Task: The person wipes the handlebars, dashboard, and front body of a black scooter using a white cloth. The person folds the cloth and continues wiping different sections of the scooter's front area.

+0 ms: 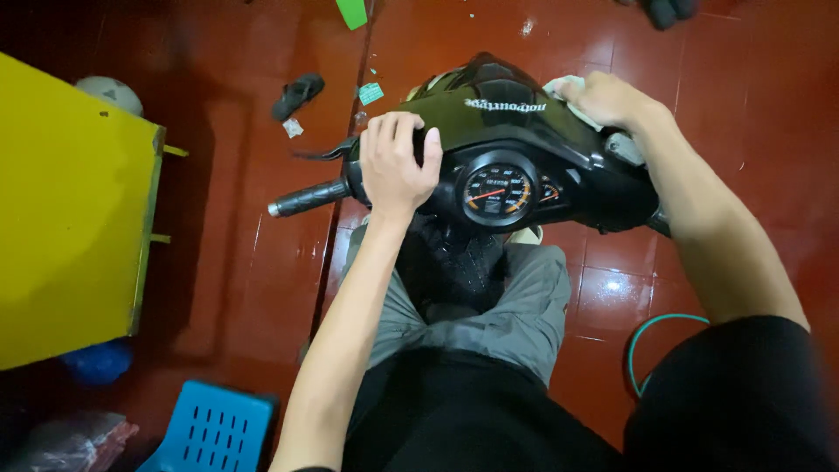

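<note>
A black scooter handlebar cover (502, 122) with a round speedometer (498, 190) sits below me, over my grey-trousered knees. My left hand (395, 162) lies palm-down over the left side of the cover, just beside the black handlebar grip (306, 198). My right hand (603, 98) presses a pale cloth (564, 86) against the cover's right front edge. The right grip is hidden by my forearm.
A yellow table (74, 210) stands at the left, a blue slotted plastic stool (214, 428) at the lower left. A black sandal (297, 94) and paper scraps lie on the red tiled floor (262, 280). A green hose (647, 350) curls at the right.
</note>
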